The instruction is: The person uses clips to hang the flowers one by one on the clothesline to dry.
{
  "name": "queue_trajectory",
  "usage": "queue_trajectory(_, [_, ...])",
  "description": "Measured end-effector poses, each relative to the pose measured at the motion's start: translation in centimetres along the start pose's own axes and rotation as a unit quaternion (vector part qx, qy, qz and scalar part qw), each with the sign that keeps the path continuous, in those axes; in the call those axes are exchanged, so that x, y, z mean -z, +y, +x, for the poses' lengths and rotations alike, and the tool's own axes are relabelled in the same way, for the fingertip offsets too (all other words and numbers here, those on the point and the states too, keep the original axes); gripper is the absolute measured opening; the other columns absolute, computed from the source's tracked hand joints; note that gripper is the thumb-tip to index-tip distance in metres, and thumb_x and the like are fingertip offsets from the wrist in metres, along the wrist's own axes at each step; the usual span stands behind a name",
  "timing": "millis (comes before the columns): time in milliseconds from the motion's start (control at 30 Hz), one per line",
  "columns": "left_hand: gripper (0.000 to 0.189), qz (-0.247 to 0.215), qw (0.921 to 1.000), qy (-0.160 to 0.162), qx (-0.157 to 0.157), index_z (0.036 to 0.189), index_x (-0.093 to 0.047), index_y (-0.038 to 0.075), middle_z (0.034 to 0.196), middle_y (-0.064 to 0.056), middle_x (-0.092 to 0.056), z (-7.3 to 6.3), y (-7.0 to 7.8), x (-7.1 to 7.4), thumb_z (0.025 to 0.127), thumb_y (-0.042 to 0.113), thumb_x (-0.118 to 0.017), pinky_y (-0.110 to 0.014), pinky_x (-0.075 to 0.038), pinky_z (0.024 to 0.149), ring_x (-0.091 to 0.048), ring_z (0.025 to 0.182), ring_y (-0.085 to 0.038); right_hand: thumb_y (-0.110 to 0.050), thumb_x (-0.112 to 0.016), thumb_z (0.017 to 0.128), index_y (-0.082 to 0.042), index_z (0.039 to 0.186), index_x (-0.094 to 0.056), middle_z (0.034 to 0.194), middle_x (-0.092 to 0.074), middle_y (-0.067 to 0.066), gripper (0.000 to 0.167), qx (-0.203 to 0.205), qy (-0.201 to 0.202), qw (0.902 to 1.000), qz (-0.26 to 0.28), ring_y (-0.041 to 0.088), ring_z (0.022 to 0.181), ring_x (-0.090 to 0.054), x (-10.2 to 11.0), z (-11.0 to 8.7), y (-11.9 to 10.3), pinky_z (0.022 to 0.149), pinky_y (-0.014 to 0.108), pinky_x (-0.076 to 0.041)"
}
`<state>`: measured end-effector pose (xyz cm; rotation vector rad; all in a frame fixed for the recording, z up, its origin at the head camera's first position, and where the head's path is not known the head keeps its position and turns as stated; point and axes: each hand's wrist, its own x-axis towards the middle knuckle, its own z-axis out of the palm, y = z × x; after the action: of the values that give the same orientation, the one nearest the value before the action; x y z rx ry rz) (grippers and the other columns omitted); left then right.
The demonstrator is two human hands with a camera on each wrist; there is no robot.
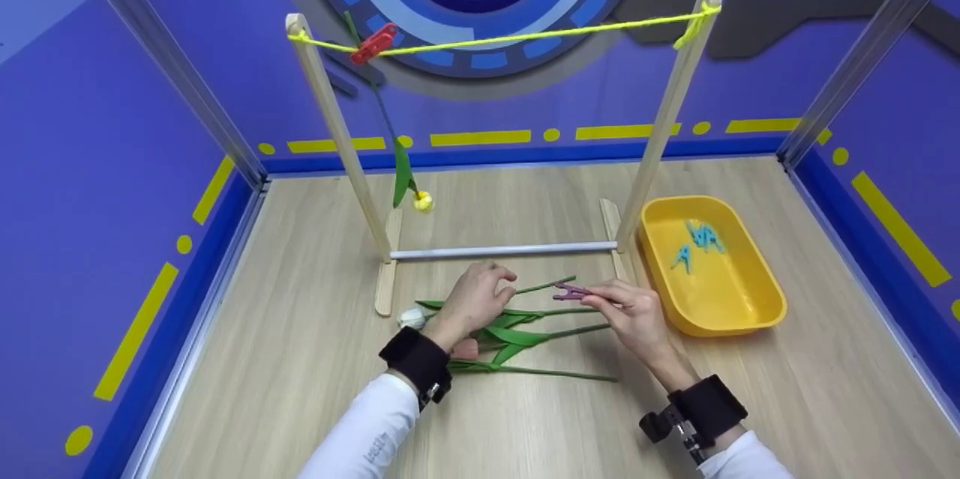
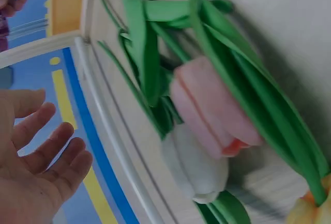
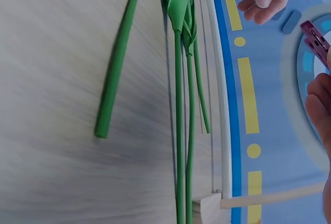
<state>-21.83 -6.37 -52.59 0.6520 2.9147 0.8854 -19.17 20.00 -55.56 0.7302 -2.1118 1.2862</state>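
Note:
My right hand (image 1: 634, 317) pinches a purple clothespin (image 1: 571, 292) over the tulip stems, and the pin points left. The left hand (image 1: 474, 302), fingers loosely bent and holding nothing, hovers above several artificial tulips lying on the table. In the left wrist view a white tulip (image 2: 194, 164) lies beside a pink tulip (image 2: 212, 107), with part of a yellow bloom (image 2: 310, 209) at the corner. Their green stems (image 3: 178, 105) stretch to the right, under the right hand. A yellow tulip (image 1: 423, 200) hangs bloom down from a yellow cord (image 1: 525, 37), clipped by a red clothespin (image 1: 373, 43).
Two wooden posts (image 1: 330, 111) carry the cord, joined low down by a pale crossbar (image 1: 502, 250) behind the hands. At the right stands a yellow tub (image 1: 750, 306) with several blue clothespins (image 1: 703, 236) inside. Blue patterned panels (image 1: 97, 186) enclose the wooden table (image 1: 300, 359).

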Motion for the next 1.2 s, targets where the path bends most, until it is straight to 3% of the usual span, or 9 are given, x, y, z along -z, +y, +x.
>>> queue_trajectory(167, [0.025,0.093,0.9950,-0.026,-0.024,0.116,-0.071,0.005,0.114,-0.012,-0.066,0.0,-0.8,-0.9,0.094,0.016,-0.065,-0.038,-0.051,0.096,-0.061,0.109,-0.030,0.009,-0.081,0.071,-0.003,0.087,-0.078,0.078,-0.075,0.009,0.021,-0.013,-0.003,0.9999,0.004,0.013,0.071,-0.069,0.0,-0.5,0.0,0.066,0.008,-0.048])
queue_trajectory(300, [0.024,0.144,0.9888,-0.034,-0.024,0.114,-0.071,0.005,0.111,-0.013,-0.067,0.0,-1.4,-1.3,0.093,0.016,-0.066,-0.036,-0.053,0.091,-0.062,0.102,-0.029,0.005,-0.081,0.073,-0.004,0.089,-0.079,0.079,-0.076,0.008,0.018,-0.014,-0.009,0.9999,0.005,0.013,0.071,-0.069,0.1,-0.4,-0.4,0.067,0.008,-0.048])
queue_trajectory(533, [0.014,0.172,0.9846,-0.029,-0.002,0.094,-0.072,0.004,0.095,-0.014,-0.067,0.5,-2.4,-1.8,0.095,0.015,-0.062,-0.040,-0.054,0.080,-0.063,0.090,-0.031,0.009,-0.082,0.069,-0.003,0.086,-0.079,0.077,-0.076,0.008,0.021,-0.011,0.006,0.9999,-0.010,0.015,0.068,-0.070,-0.1,-0.6,-0.4,0.063,0.010,-0.049])
queue_trajectory(767, [0.009,0.202,0.9773,-0.057,0.033,0.089,-0.071,0.005,0.096,-0.014,-0.065,1.0,-2.5,-2.7,0.091,0.012,-0.065,-0.041,-0.056,0.077,-0.063,0.089,-0.031,0.003,-0.081,0.075,-0.006,0.090,-0.079,0.081,-0.076,0.007,0.017,-0.031,-0.012,0.9994,-0.008,0.008,0.072,-0.069,0.1,-1.3,0.2,0.062,0.010,-0.047])
queue_trajectory(1200, [0.013,0.296,0.9550,-0.024,-0.002,0.080,-0.074,0.006,0.086,-0.011,-0.066,1.3,-1.8,-4.0,0.088,0.002,-0.064,-0.034,-0.058,0.067,-0.067,0.076,-0.027,0.008,-0.082,0.070,-0.006,0.085,-0.079,0.077,-0.075,0.005,0.021,-0.042,0.004,0.9988,-0.027,0.009,0.068,-0.067,-0.1,-1.6,0.1,0.059,0.011,-0.046])
